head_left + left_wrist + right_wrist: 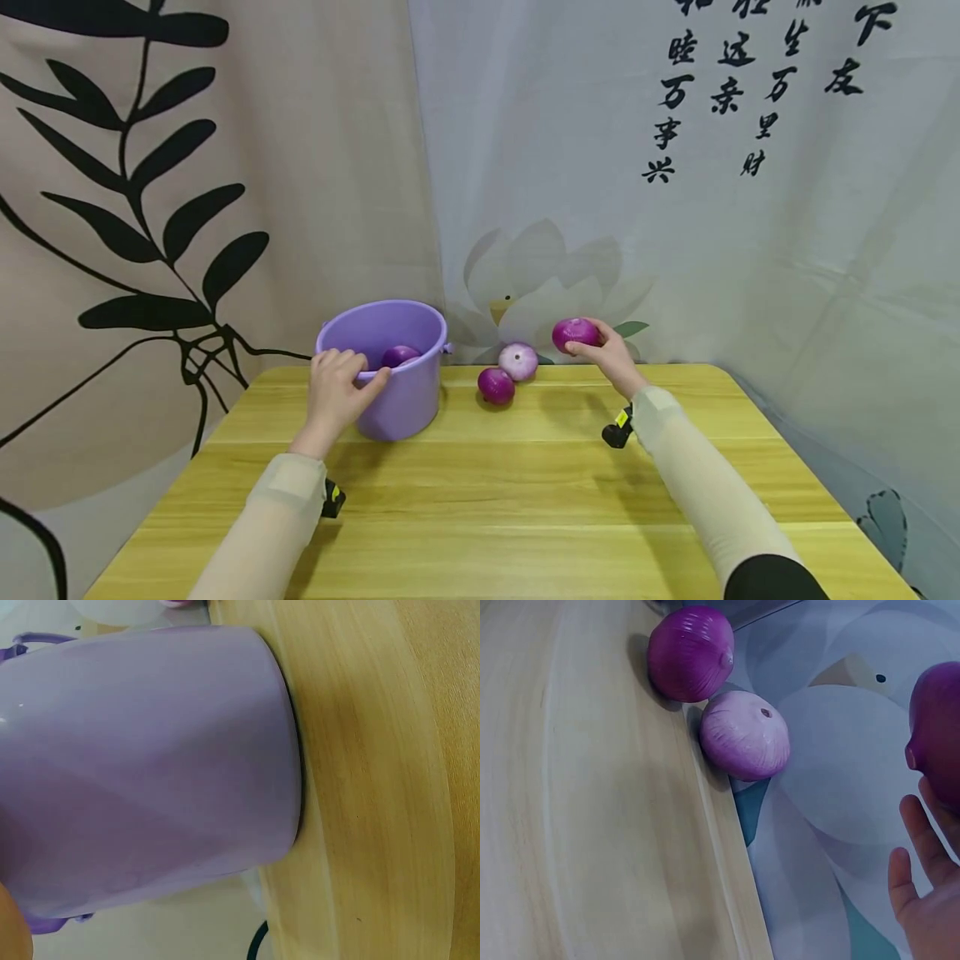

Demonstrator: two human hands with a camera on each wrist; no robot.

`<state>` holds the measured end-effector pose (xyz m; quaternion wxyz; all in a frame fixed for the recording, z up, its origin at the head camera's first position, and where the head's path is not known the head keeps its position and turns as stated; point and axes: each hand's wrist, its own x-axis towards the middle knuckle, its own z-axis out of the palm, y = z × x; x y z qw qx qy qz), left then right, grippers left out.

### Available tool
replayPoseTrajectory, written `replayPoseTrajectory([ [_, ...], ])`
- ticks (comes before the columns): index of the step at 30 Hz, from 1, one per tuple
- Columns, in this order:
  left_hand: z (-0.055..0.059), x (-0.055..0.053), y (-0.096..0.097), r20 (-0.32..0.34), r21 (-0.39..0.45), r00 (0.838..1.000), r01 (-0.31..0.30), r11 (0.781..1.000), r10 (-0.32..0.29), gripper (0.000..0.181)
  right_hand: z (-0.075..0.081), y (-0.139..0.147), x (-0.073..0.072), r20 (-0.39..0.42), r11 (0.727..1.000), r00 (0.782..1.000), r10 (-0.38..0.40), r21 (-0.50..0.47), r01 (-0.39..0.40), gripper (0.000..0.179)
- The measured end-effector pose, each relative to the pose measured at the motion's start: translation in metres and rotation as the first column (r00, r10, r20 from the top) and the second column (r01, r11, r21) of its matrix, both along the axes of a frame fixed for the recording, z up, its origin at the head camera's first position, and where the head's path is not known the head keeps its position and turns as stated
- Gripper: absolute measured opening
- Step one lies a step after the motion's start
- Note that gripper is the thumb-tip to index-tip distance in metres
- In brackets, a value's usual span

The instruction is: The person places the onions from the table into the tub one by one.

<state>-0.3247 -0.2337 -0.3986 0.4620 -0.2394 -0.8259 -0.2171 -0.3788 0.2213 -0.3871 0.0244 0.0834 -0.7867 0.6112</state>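
In the head view my left hand (337, 390) grips the near rim of a purple bucket (401, 404), thumb and fingers over the edge. Purple onions (400, 356) lie inside the bucket, partly hidden by its wall. My right hand (609, 357) holds a dark purple onion (574, 334) up above the table's back edge. That held onion (939, 731) shows at the right of the right wrist view. Between bucket and right hand, another dark purple onion (496, 387) sits on the table beside a paler onion (518, 362). The left wrist view is mostly filled by the bucket's side (157, 765).
The wooden table (525, 500) runs up to a hanging cloth (750, 275) printed with a flower and dark characters. Black leaf shapes (191, 221) decorate the left cloth. Each wrist carries a small black camera, one of them (617, 433) near the right cuff.
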Motion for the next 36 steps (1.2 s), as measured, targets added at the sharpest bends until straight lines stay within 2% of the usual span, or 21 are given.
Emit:
replayPoseTrajectory([
  [11, -0.001, 0.002, -0.001, 0.033, -0.013, 0.999, -0.019, 1.0, 0.019, 0.042, 0.003, -0.001, -0.002, -0.038, 1.0, 0.999, -0.015, -0.001, 0.015, 0.078],
  [17, -0.001, 0.001, -0.002, 0.049, -0.023, 0.998, -0.027, 0.999, 0.028, 0.042, 0.008, -0.002, -0.004, -0.03, 1.0, 1.0, -0.006, -0.003, 0.006, 0.081],
  [36, 0.0, 0.001, 0.0, 0.03, -0.016, 0.999, -0.03, 0.999, 0.031, 0.043, 0.017, -0.019, -0.006, -0.051, 0.999, 0.998, 0.033, -0.042, -0.036, 0.075],
])
